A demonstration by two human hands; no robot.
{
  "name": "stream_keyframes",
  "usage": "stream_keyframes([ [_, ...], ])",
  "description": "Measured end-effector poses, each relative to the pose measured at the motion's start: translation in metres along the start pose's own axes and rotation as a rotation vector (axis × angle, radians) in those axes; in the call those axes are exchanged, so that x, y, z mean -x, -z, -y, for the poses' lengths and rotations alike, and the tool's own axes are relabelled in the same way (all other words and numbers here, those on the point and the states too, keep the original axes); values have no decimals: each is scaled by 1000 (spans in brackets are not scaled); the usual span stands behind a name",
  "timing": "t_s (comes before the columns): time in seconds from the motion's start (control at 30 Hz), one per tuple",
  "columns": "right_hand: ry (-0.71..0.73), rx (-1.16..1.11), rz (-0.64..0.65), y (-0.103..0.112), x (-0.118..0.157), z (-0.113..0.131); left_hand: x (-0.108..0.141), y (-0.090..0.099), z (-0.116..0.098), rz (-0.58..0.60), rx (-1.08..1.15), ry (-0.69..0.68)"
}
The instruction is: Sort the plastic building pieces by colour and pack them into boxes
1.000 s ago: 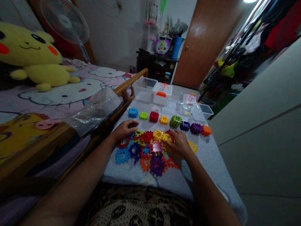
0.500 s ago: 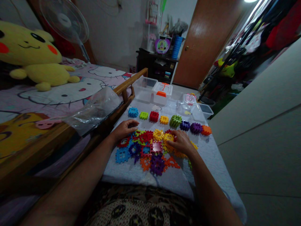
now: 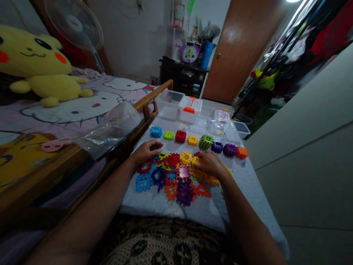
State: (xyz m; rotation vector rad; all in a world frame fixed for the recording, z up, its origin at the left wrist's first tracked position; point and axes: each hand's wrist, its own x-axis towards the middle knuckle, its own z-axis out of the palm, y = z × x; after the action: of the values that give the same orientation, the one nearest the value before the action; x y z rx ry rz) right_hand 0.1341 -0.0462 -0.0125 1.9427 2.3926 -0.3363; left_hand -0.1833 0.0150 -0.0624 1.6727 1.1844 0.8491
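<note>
While the left hand [image 3: 147, 150] curls, the right hand [image 3: 212, 162] overarches yellow pieces [image 3: 211, 180].

- This is a home, and the furniture makes it a bedroom.
- Out to the left of the left hand [image 3: 147, 151] stands a bed [image 3: 8, 114] spread in pink cartoon print, edged by a wooden rail [image 3: 153, 95]; a big yellow plush toy [image 3: 55, 88] sits there, with a fan [image 3: 74, 24] behind.
- Well beyond both hands, a dark cabinet [image 3: 168, 73] stands near a brown door [image 3: 239, 48].
- Far to the right of the right hand [image 3: 211, 163], clothes [image 3: 331, 40] hang crowded together.
- Close around the hands lie bright toy pieces [image 3: 184, 193].
</note>
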Motion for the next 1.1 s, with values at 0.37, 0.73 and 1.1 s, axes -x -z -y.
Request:
stream_keyframes([
  [0.37,26,-8,-94,7,3,5,2,0,1,12,-19,-14],
  [0.73,107,112,-271,55,-74,-3,3,0,-4,-5,-29,-17],
  [1.1,47,265,-110,38,-115,2,3,2,-1,-1,-39,-22],
])
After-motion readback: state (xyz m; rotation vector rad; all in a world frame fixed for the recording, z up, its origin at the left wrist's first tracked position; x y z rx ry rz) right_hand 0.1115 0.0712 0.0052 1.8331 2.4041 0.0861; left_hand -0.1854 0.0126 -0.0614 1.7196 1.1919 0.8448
